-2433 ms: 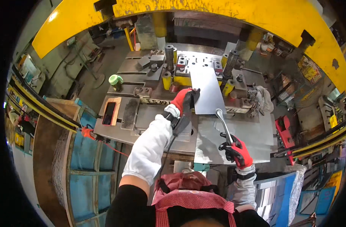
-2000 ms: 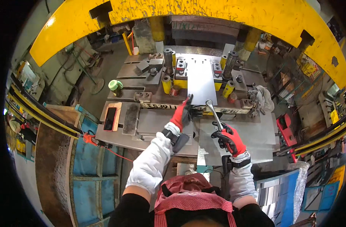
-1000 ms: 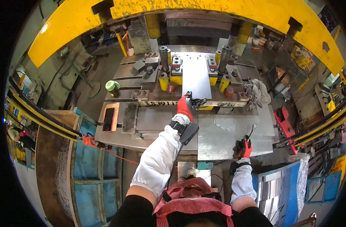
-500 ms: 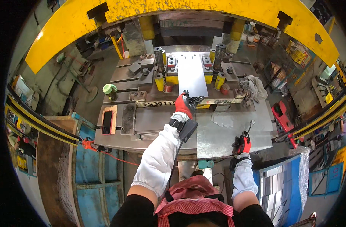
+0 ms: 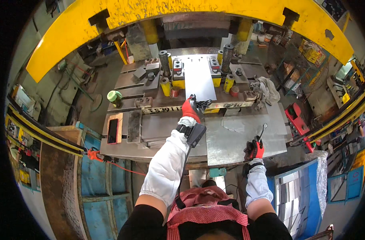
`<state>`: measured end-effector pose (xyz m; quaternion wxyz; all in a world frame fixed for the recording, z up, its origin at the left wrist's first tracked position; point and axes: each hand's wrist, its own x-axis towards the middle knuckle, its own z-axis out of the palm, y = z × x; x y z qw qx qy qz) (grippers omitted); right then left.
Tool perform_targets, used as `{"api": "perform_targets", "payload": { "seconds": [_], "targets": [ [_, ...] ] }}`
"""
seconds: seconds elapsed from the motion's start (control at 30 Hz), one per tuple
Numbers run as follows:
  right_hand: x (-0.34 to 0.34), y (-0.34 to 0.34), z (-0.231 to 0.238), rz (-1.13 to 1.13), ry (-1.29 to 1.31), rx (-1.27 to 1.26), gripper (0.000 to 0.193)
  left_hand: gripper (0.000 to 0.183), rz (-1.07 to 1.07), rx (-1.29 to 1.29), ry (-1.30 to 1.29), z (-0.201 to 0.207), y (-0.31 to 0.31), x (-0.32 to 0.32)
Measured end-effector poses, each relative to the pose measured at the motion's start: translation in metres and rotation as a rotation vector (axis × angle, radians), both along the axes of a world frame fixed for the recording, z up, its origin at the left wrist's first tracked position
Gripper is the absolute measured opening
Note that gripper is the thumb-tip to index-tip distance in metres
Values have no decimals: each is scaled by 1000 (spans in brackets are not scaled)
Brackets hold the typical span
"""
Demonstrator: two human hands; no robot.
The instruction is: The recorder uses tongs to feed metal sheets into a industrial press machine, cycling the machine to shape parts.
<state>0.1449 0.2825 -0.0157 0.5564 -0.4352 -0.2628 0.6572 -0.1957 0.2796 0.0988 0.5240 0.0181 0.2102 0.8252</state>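
A bright, flat metal strip [image 5: 200, 78] lies lengthwise in the press die [image 5: 178, 83], its near end sticking out toward me. My left hand [image 5: 193, 109], in a red and black glove, is closed on that near end at its left corner; the fingertips are partly hidden. Lower right, my right hand [image 5: 254, 151] wears the same kind of glove and is closed around a thin metal tool with a rounded end [image 5: 263, 130]. This tool points up and away over a large grey metal sheet [image 5: 226, 144] lying on the press table.
A yellow press beam [image 5: 190, 7] arches across the far side. Dark coil-sprung posts [image 5: 226, 58] and yellow cylinders [image 5: 229, 83] flank the strip. A phone [image 5: 113, 131], a green-lidded bottle [image 5: 114, 97] and stacked plates [image 5: 156, 143] sit left; a grey rag [image 5: 266, 90] and red box [image 5: 296, 118] right.
The view has shifted slightly. Both hands keep nearly the same places, the left at the strip's near end and the right with the tool over the sheet.
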Motion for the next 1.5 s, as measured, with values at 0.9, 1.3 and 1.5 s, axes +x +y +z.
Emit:
{"api": "perform_targets", "payload": {
  "seconds": [0.9, 1.3, 1.5],
  "targets": [
    [5, 3, -5, -40, 24, 1, 46, 43, -98, -26, 77, 10, -6, 5],
    [28, 25, -47, 94, -299, 297, 46, 47, -192, 93, 11, 18, -2, 7],
    [-95, 20, 129, 541, -472, 547, 45, 32, -147, -105, -81, 23, -18, 1]
  ]
}}
